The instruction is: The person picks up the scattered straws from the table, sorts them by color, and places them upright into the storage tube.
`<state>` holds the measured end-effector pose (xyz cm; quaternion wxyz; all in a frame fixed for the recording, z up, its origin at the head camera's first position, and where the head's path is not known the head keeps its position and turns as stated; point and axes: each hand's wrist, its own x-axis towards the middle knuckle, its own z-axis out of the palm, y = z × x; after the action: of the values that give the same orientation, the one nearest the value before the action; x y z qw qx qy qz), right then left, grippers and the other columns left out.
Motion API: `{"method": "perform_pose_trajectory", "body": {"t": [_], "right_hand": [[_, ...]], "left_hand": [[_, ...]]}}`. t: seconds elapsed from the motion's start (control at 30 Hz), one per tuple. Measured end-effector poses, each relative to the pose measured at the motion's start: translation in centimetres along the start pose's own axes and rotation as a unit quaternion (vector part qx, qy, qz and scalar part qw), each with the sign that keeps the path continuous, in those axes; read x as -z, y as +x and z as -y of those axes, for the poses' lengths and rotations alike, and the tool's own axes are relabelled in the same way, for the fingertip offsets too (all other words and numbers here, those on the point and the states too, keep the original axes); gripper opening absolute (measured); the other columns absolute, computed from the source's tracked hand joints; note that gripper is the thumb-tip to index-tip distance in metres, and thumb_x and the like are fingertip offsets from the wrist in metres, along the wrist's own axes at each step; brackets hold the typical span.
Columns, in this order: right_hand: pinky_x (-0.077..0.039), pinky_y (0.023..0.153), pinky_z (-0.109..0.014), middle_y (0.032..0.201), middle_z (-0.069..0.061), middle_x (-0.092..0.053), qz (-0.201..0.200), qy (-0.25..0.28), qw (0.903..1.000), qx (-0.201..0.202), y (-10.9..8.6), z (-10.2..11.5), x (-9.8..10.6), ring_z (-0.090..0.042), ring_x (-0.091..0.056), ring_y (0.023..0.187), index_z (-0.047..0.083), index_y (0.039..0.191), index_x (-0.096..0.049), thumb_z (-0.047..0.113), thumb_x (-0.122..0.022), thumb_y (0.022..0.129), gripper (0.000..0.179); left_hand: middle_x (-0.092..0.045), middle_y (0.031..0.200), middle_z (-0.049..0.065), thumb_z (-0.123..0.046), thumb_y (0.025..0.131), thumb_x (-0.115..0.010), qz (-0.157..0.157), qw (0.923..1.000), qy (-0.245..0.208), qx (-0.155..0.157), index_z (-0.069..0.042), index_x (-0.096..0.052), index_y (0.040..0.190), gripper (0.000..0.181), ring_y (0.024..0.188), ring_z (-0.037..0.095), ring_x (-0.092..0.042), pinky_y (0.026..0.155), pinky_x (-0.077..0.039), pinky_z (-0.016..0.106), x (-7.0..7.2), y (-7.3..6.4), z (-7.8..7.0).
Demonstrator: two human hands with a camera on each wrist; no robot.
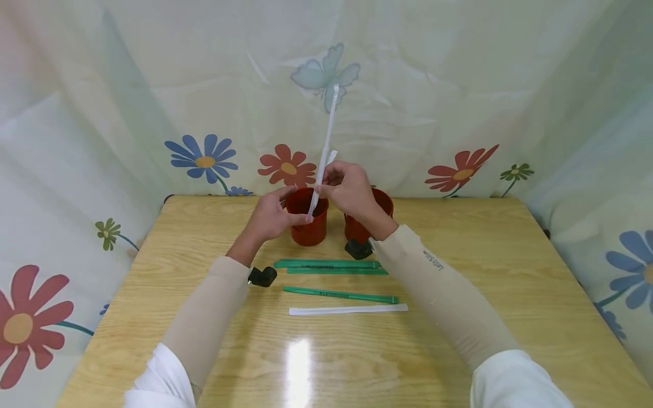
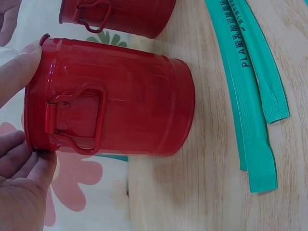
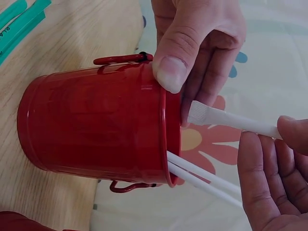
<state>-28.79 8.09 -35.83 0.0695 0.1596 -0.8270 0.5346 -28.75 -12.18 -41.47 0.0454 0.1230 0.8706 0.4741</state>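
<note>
My left hand [image 1: 267, 215] grips the rim of the left red bucket [image 1: 310, 233], thumb and fingers on opposite sides in the left wrist view. The bucket stands upright on the table, with small wire handles on its sides. Over its mouth my right hand [image 1: 351, 190] pinches a white paper-wrapped straw [image 3: 226, 120] between thumb and fingers. The straw slants upward, its flat crimped lower end just outside the rim in the right wrist view. Two other white straws [image 3: 204, 180] lean out of this bucket.
A second red bucket [image 1: 353, 228] stands just right of the first, partly behind my right wrist. Nearer me lie several green-wrapped straws [image 1: 340, 294] and one white-wrapped straw [image 1: 349, 310], roughly parallel. A flowered curtain [image 1: 393, 130] hangs behind the table's far edge.
</note>
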Motion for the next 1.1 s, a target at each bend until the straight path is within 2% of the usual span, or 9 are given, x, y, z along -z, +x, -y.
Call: {"method": "perform_pose_trajectory", "body": {"t": [0.43,0.6,0.73,0.8,0.87,1.0,1.1], "right_hand": [[-0.055,0.062,-0.027,0.081,-0.01,-0.067,0.004,-0.011,0.9999,-0.01,0.2,0.1,-0.2,-0.022,-0.062,0.072,0.003,0.088,-0.068,0.007,-0.075,0.083,0.01],[-0.055,0.062,-0.027,0.079,-0.009,-0.067,0.002,0.0,0.9999,-0.015,0.3,-0.1,-0.5,-0.022,-0.062,0.07,0.005,0.087,-0.068,0.006,-0.075,0.082,0.009],[-0.057,0.064,-0.028,0.081,-0.012,-0.068,0.009,0.012,0.9995,-0.027,0.2,-0.4,-0.7,-0.024,-0.064,0.071,0.003,0.089,-0.069,0.006,-0.074,0.083,0.009],[-0.058,0.065,-0.028,0.085,-0.011,-0.069,0.01,-0.006,0.9992,-0.039,0.1,-0.5,-0.7,-0.025,-0.066,0.074,0.004,0.093,-0.07,0.01,-0.072,0.087,0.01],[-0.057,0.066,-0.029,0.087,-0.009,-0.071,-0.001,-0.046,0.9975,-0.054,-0.2,-0.5,-0.5,-0.023,-0.066,0.077,0.007,0.098,-0.072,0.017,-0.069,0.091,0.013],[-0.057,0.069,-0.033,0.088,-0.007,-0.074,-0.051,-0.114,0.9896,-0.072,-1.5,-0.6,0.4,-0.019,-0.069,0.075,0.01,0.102,-0.074,0.025,-0.063,0.095,0.02],[-0.059,0.071,-0.035,0.087,-0.01,-0.074,-0.075,-0.106,0.9896,-0.062,-2.8,-0.8,1.1,-0.018,-0.07,0.071,0.008,0.099,-0.075,0.021,-0.063,0.094,0.018]], "left_hand": [[-0.055,0.143,0.005,-0.037,0.077,-0.084,-0.004,0.9999,-0.007,-0.009,-0.012,-0.042,0.149,0.087,0.134,0.029,-0.052,0.104,-0.052,0.044,0.6,0.4,-0.3],[-0.053,0.146,0.006,-0.039,0.076,-0.084,-0.004,0.9999,-0.006,-0.012,-0.011,-0.042,0.149,0.089,0.134,0.029,-0.051,0.105,-0.051,0.044,0.7,0.4,-0.3],[-0.053,0.146,0.005,-0.038,0.077,-0.084,0.001,1.0,-0.006,-0.002,-0.012,-0.041,0.15,0.088,0.135,0.029,-0.051,0.105,-0.051,0.044,0.6,0.3,-0.2],[-0.053,0.146,0.005,-0.038,0.077,-0.084,0.001,1.0,-0.007,0.004,-0.013,-0.041,0.15,0.088,0.136,0.029,-0.05,0.105,-0.051,0.044,0.6,0.2,-0.2],[-0.053,0.146,0.006,-0.038,0.077,-0.084,-0.001,1.0,-0.006,0.007,-0.013,-0.04,0.15,0.088,0.136,0.03,-0.049,0.104,-0.051,0.045,0.6,0.1,-0.2],[-0.053,0.146,0.006,-0.039,0.077,-0.084,-0.003,1.0,0.005,0.006,-0.014,-0.04,0.151,0.089,0.135,0.031,-0.05,0.102,-0.053,0.045,0.5,0.1,-0.5],[-0.053,0.146,0.006,-0.04,0.077,-0.084,-0.001,0.9999,0.011,0.005,-0.014,-0.041,0.15,0.089,0.135,0.03,-0.051,0.101,-0.054,0.045,0.5,0.2,-0.6]]}}
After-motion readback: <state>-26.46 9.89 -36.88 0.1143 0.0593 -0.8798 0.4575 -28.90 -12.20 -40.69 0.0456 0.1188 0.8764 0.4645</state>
